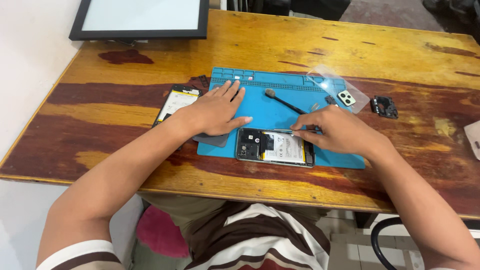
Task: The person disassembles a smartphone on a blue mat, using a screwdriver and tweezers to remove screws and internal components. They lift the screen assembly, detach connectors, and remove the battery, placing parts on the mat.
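**Opened phone on blue mat, two hands at work**

Item 1. Opened phone (275,148): lies flat, back cover off, on the near edge of the blue work mat (260,107). Battery with pale label in the middle, dark camera block at its left end.

Item 2. Right hand (340,131): rests over the phone's upper right edge. Its fingers (302,131) are pinched closed on a thin metal tool (281,131) that lies along the phone's top edge.

Item 3. Left hand (215,111): laid flat, palm down, fingers spread open, on the left part of the mat. It presses on a dark flat piece (212,140) that shows beneath the wrist; nothing is gripped.

Item 4. Second phone (177,102): also open, battery showing, on the desk (300,45) just left of the mat, partly behind the left wrist.

Item 5. Black brush-tipped tool (285,101): lies slantwise on the mat, between the hands.

Item 6. Clear phone case (330,82): on the mat's far right corner, with a pale camera-lens piece (346,98) on it.

Item 7. Small black frame part (384,106): on the bare desk, right of the mat.

Item 8. Black-framed panel (140,19): at the far left corner of the desk.
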